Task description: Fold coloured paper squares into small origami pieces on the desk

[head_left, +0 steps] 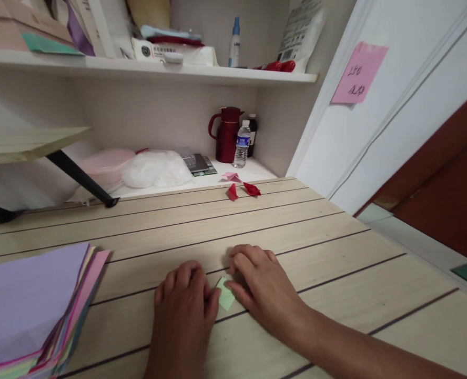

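Our curled left hand (184,302) and right hand (259,279) flank a small folded green paper (226,296) on the desk (359,279), thumbs at its edges; we cannot tell whether either hand pinches it. Beyond lie two red folded papers (252,189). Behind them we see a capped clear water bottle (242,145), its fill unclear to us, then a dark-red vacuum jug (227,137) and a dark white-capped bottle (254,129), both hiding their contents.

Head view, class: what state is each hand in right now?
Left hand: fingers curled, thumb beside the green paper; grip cannot be told.
Right hand: fingers bent, thumb at the paper's right edge; grip cannot be told.
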A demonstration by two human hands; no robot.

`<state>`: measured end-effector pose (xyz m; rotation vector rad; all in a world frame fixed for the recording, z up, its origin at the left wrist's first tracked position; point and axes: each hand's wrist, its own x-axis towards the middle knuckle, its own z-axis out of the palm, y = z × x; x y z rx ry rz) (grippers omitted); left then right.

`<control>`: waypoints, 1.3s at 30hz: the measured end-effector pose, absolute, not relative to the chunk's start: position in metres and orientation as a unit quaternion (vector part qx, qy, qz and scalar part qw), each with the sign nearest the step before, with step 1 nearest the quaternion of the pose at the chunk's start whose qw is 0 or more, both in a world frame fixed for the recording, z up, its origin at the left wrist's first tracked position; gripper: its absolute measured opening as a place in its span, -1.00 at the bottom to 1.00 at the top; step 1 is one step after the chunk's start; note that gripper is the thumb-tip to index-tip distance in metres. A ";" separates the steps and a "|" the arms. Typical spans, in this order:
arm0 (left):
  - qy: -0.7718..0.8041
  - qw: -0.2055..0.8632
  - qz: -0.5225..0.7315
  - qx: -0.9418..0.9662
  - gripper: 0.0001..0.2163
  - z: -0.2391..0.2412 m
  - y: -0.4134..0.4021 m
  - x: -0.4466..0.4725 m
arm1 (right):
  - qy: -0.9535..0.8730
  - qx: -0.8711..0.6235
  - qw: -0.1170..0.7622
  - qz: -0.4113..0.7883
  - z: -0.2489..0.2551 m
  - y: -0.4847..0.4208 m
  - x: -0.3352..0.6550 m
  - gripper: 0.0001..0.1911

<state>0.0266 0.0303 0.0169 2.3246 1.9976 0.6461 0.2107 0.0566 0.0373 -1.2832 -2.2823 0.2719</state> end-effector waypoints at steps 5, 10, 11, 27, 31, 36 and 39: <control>0.646 0.005 0.223 0.730 -0.92 0.023 0.030 0.031 | -0.846 -0.428 0.283 0.142 0.038 0.056 0.213 -0.75; 0.627 0.065 0.276 0.725 -0.83 0.021 0.031 0.022 | -0.866 -0.404 0.272 0.111 0.037 0.055 0.212 -0.78; 0.618 0.079 0.297 0.724 -0.77 0.021 0.031 0.018 | -0.866 -0.405 0.273 0.111 0.037 0.056 0.212 -0.80; 0.468 -0.135 0.147 0.861 -0.26 0.007 0.016 -0.003 | -0.814 -0.423 0.319 0.239 0.034 0.065 0.217 -0.81; 0.457 -0.182 0.149 0.858 -0.32 0.006 0.014 -0.002 | -0.799 -0.433 0.324 0.263 0.038 0.065 0.217 -0.81; 0.422 -0.210 0.161 0.867 -0.45 0.016 0.014 0.003 | -0.798 -0.444 0.319 0.256 0.039 0.064 0.214 -0.92; 0.443 -0.194 0.172 0.859 -0.47 0.021 0.012 0.010 | -0.804 -0.454 0.308 0.227 0.038 0.063 0.212 -0.91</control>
